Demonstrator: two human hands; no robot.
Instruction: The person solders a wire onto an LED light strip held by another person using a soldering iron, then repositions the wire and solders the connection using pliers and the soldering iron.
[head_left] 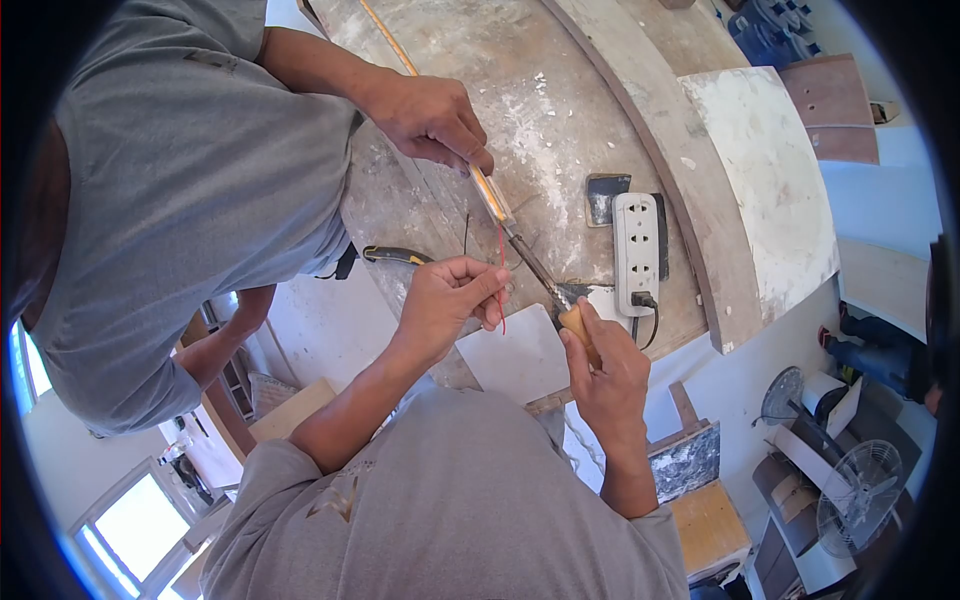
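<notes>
Carefully, the left hand point(440, 305) pinches the wire point(501, 245), probably soft and bendy, while the right hand point(615, 378) grips the iron point(537, 267) by its handle point(573, 321), surely the safer place.

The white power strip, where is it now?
In the head view, the power strip lies on the worktable to the right, between the soldering iron in the right hand and the long curved board.

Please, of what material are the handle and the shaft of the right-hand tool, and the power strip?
Handle: probably wood, smooth, by its pale tan colour. Shaft: likely metal, thin and dark with some dull shine. Power strip: seems white plastic, with neatly moulded socket openings.
</notes>
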